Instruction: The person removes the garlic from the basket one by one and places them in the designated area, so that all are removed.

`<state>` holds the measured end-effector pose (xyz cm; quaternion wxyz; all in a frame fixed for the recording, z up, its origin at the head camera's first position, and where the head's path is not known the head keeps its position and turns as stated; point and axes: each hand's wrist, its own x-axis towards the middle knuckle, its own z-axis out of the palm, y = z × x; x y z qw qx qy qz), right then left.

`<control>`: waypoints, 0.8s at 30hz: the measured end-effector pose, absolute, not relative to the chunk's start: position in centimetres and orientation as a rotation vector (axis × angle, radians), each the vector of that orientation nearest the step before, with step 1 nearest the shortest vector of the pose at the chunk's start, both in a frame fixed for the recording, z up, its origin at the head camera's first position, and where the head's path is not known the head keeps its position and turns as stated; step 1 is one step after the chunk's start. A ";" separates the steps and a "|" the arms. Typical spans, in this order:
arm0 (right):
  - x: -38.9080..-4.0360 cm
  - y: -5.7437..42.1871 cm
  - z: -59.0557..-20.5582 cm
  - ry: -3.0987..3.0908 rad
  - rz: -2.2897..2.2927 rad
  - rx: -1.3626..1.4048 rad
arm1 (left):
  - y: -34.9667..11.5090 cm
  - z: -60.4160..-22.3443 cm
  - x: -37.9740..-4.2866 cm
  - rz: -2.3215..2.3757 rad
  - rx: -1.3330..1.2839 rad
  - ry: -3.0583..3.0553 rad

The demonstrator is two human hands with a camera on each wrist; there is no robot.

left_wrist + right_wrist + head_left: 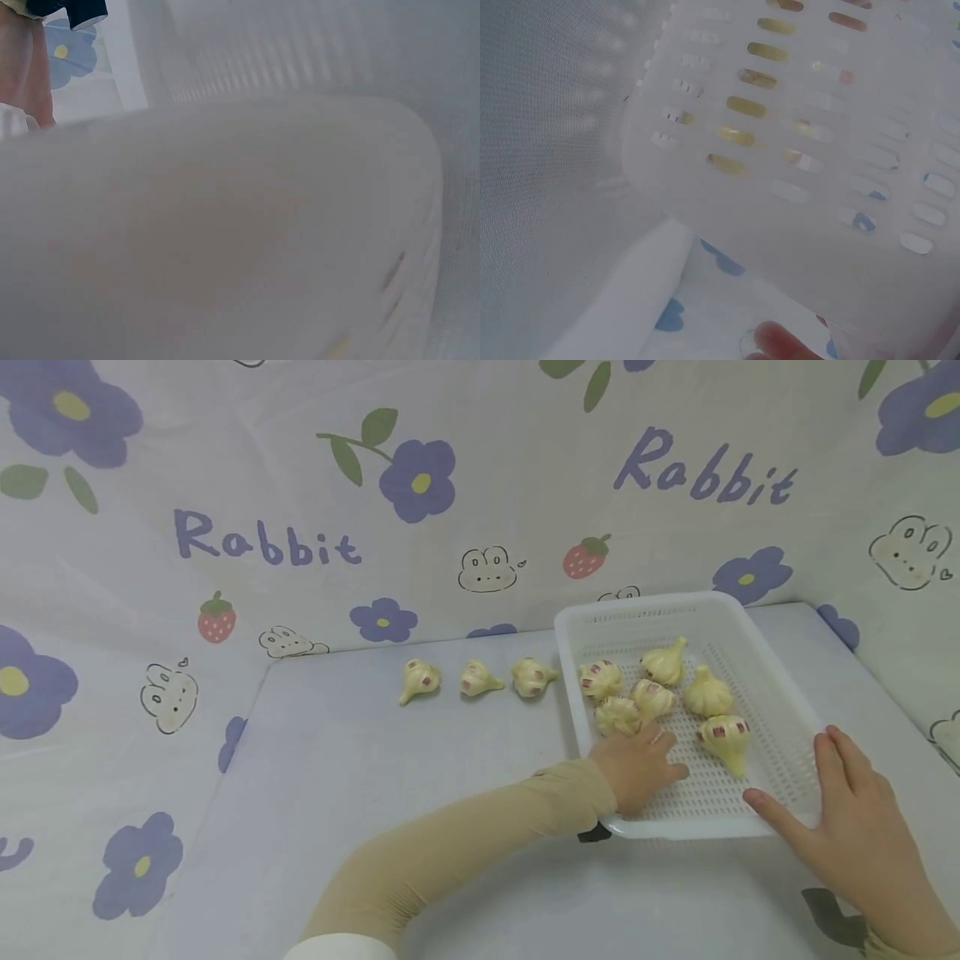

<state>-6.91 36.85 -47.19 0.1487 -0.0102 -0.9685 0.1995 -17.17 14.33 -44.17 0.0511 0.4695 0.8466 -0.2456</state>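
A white plastic basket (772, 685) with a slotted bottom holds several garlic bulbs, pale yellow with purplish patches. My left hand (637, 768) reaches over the near-left rim into it. Its fingertips are beside a striped bulb (617, 714) and just in front of another bulb (652, 697); its thumb stands apart, with no bulb visible between thumb and forefinger. What lies under the palm is hidden. My right hand (862, 827) holds the near-right corner, fingers along the right rim and thumb over the front rim. One fingertip (780, 341) shows below the basket wall in the right wrist view.
On the table, left of the basket, three garlic bulbs lie in a row: a left one (420, 679), a middle one (478, 678) and a right one (532, 677) near the basket wall. A printed cloth (480, 477) hangs behind the table (337, 777).
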 end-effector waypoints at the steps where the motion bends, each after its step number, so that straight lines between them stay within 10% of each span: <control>1: -6.9 36.9 -47.2 -2.788 0.570 -0.032 | 14.3 -44.1 -17.1 -0.749 1.428 2.572; 24: -7.0 37.0 -47.3 -2.779 0.558 -0.029 | 14.3 -44.1 -17.1 -0.690 1.487 2.568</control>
